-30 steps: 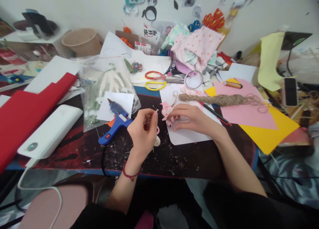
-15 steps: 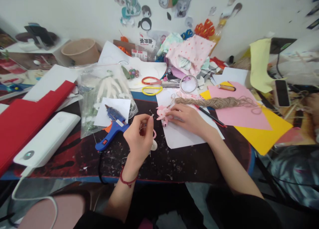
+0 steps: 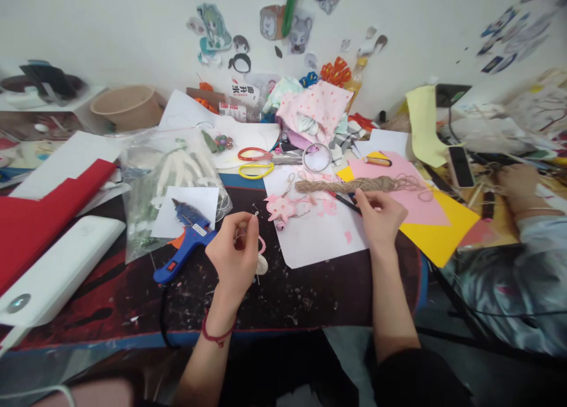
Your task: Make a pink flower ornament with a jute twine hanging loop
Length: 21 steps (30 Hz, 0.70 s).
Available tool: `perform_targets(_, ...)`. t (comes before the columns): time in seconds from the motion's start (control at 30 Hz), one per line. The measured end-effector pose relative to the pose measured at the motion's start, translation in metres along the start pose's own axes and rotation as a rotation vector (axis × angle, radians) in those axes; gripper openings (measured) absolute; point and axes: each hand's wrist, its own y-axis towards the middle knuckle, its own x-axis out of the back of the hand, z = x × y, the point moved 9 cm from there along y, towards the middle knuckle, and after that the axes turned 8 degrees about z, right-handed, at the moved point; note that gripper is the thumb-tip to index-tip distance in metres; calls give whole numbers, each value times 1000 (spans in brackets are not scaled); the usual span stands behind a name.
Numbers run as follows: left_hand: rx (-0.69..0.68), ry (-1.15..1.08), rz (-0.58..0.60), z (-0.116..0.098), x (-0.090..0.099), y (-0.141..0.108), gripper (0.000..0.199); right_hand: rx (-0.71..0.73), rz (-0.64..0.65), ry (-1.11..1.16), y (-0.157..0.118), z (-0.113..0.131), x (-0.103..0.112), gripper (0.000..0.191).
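My left hand (image 3: 234,247) is closed in a pinch, a small pale loop (image 3: 256,213) showing at its fingertips. Just behind that hand lie a pink curved piece (image 3: 262,245) and a whitish rounded item (image 3: 262,265), both partly hidden. To the right, a pink flower-shaped fabric piece (image 3: 280,208) with a small pink bell (image 3: 280,224) rests on white paper (image 3: 319,247). My right hand (image 3: 381,217) has thumb and fingers pressed together beside a twine bundle (image 3: 345,185), over a dark pen (image 3: 348,202). Whatever is in that pinch cannot be made out.
A blue glue gun (image 3: 188,241) lies left of my hands, near a white power bank (image 3: 62,265) and red board (image 3: 53,212). Scissors (image 3: 257,162), a tape roll (image 3: 316,158) and fabric scraps (image 3: 314,108) crowd the back. Another person's hand (image 3: 516,182) is at right.
My right hand has left the pink flower piece and moved right to the twine and pen, its fingers now pinched. My left hand keeps its pinch. The camera view has shifted right.
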Motion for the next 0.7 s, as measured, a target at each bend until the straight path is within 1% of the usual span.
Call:
perform_targets(0.07,21,-26,-24,3,2,-1,6,-29,34,-19,1,-10,-1,29)
perform_targets(0.13,44,-60,-82,5,7,-3,6,-37,75,-31,0,-14,-5,27)
perform_targets(0.27,65,-94,-294,6,25,-11,8,-25,94,-47,-2,-11,-8,24)
perform_targets(0.4,73,-214,-528,7,45,-19,13,10,89,-51,-2,-8,-8,22)
perform_targets(0.5,48,-229,-660,-4,65,-20,13,40,65,-50,-2,-6,-5,21)
perform_targets(0.57,-11,-226,-767,-18,82,-23,12,85,26,-51,-6,4,-1,19)
perform_targets(0.6,-34,-217,-814,-25,91,-24,12,128,9,-50,-9,14,0,18)
perform_targets(0.63,-49,-200,-855,-31,99,-27,12,195,2,-48,-14,28,-1,15)
perform_targets(0.67,-40,-174,-872,-36,105,-28,13,285,22,-40,-20,46,-6,13)
perform_targets(0.7,-19,-142,-863,-39,110,-28,13,382,93,-18,-27,66,-15,10)
